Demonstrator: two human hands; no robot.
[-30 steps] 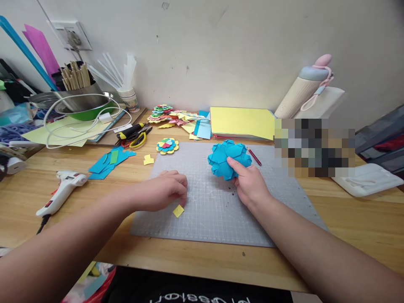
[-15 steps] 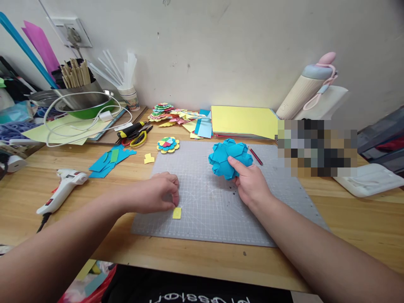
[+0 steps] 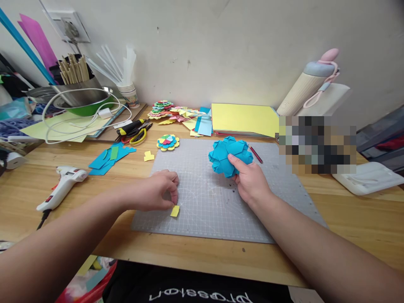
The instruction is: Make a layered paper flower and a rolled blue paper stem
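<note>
My right hand (image 3: 251, 182) grips a blue folded paper flower (image 3: 229, 155) from below, thumb on top, holding it over the grey cutting mat (image 3: 214, 210). My left hand (image 3: 158, 191) is curled on the mat, its fingertips pinching the top edge of a small yellow paper piece (image 3: 174, 211) that lies on the mat.
A white glue gun (image 3: 61, 185) lies at the left. Blue paper scraps (image 3: 109, 160), scissors (image 3: 137, 134), a small multicoloured paper flower (image 3: 168, 142), a red pencil (image 3: 255, 154), a yellow paper stack (image 3: 244, 119) and a white tray (image 3: 368, 178) surround the mat.
My left hand has drawn back a little to the left and its fingertips have come down onto the yellow piece, which shifted slightly. The right hand and blue flower barely moved.
</note>
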